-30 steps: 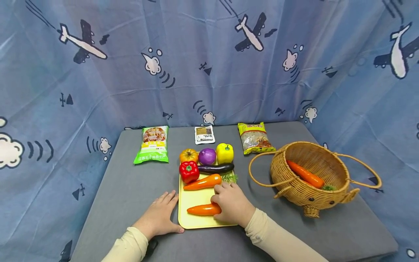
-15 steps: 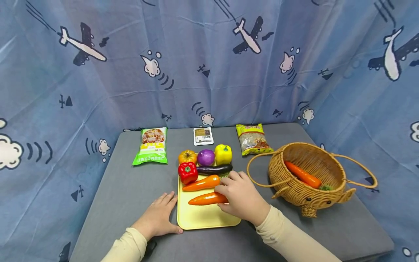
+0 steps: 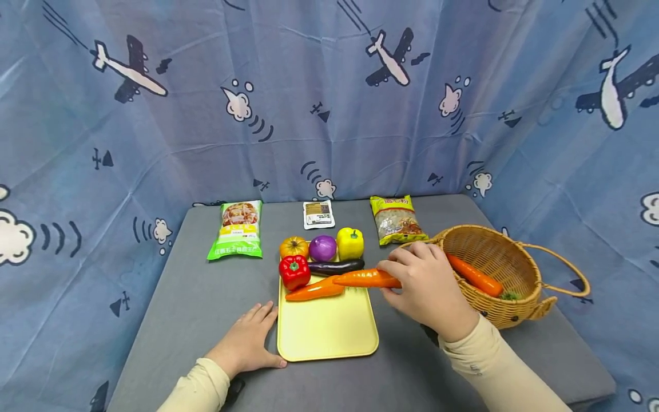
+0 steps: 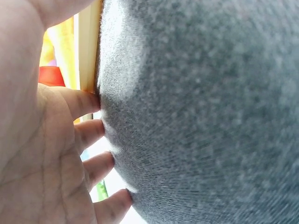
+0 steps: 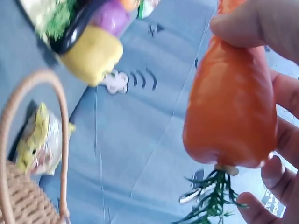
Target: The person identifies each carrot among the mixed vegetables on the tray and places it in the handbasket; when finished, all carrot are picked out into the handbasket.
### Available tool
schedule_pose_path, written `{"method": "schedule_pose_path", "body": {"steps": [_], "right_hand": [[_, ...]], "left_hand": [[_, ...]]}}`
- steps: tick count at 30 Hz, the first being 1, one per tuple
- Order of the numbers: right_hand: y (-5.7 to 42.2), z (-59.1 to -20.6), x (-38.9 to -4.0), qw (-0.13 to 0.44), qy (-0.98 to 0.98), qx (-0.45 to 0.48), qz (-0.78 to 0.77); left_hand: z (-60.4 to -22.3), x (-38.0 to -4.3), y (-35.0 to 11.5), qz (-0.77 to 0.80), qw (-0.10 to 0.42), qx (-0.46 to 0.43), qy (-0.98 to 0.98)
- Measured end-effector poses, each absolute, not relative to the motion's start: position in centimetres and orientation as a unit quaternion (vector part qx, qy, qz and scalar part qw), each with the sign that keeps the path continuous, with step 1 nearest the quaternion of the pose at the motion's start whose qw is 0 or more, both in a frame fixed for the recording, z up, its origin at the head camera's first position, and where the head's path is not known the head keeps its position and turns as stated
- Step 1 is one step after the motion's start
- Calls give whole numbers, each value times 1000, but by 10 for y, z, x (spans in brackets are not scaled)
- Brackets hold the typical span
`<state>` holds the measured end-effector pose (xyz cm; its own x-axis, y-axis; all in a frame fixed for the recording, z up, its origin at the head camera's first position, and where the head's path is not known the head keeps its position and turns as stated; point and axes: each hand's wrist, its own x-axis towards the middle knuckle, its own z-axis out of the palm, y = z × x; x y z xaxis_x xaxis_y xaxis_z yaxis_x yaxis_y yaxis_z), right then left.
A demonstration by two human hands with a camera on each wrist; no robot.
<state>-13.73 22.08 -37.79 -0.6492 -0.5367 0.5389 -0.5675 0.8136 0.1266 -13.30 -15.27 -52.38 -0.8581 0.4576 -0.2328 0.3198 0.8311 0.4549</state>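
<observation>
My right hand (image 3: 429, 289) grips a carrot (image 3: 368, 278) near its thick end, lifted above the right side of the yellow tray (image 3: 329, 337); its green top shows in the right wrist view. My left hand (image 3: 247, 341) rests on the table at the tray's left edge, fingers spread and straight. On the tray lies another carrot (image 3: 315, 289), partly covered by the lifted one. Behind it are a dark eggplant (image 3: 337, 267), a red bell pepper (image 3: 294, 272), an orange pumpkin-like vegetable (image 3: 294, 246), a round purple vegetable (image 3: 322, 248) and a yellow bell pepper (image 3: 350, 244).
To the right stands a wicker basket (image 3: 525, 303) with looped handles and a carrot (image 3: 475, 276) inside. Along the back lie a green food packet (image 3: 235, 230), a small white packet (image 3: 318, 214) and a yellow packet (image 3: 397, 220). A blue patterned curtain (image 3: 288, 149) encloses the table.
My right hand has raised the carrot off the tray's front part and carried it right and away from me, toward the basket. The left hand stays in place.
</observation>
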Motion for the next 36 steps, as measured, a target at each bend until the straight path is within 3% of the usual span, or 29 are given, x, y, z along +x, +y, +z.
{"method": "schedule_pose_path", "body": {"steps": [12, 25, 36], "right_hand": [[272, -359, -141, 325, -930, 170, 15], [329, -364, -142, 229, -972, 7, 48], [363, -376, -143, 133, -987, -61, 62]], "left_hand": [[-520, -132, -152, 187, 180, 189, 947], [-515, -132, -153, 179, 180, 187, 949], [-516, -134, -151, 189, 176, 196, 946]]}}
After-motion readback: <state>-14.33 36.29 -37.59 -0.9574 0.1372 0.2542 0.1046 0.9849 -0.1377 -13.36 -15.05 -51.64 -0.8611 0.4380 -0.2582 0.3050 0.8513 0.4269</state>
